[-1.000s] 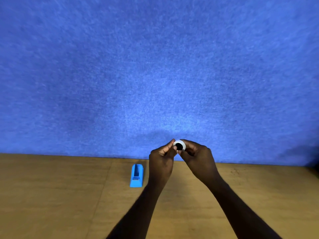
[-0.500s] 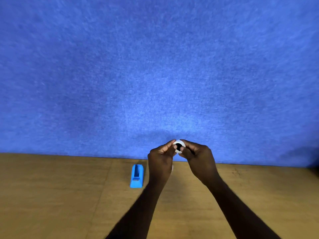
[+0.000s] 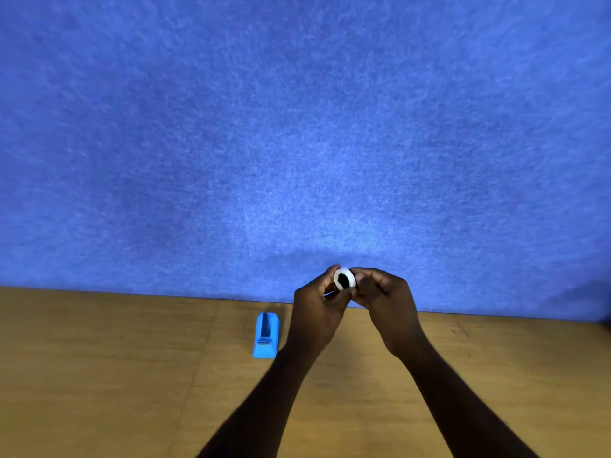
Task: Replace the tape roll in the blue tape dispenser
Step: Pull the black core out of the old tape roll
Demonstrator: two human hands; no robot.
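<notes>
Two hands meet just above the far edge of the desk, and between them sits one roll, white with a dark core, its open face turned toward the camera. The left hand has its grip closed on the roll's left side, thumb and fingertips pinched at the rim. The right hand is closed on the roll's right side, fingers curled over the top (how many fingers touch is hard to tell). The roll is lifted clear of the desk, seen against the blue panel that stands along the desk's far edge.

One dispenser rests on the desk, at about 8 o'clock from the roll and just beside the left wrist, apart from both hands. It lies lengthwise, its tall end at 12 o'clock and its low cutter end at 6 o'clock. Its slot looks empty, though the inside is small and shaded. Both forearms enter from 6 o'clock, converging toward the roll.
</notes>
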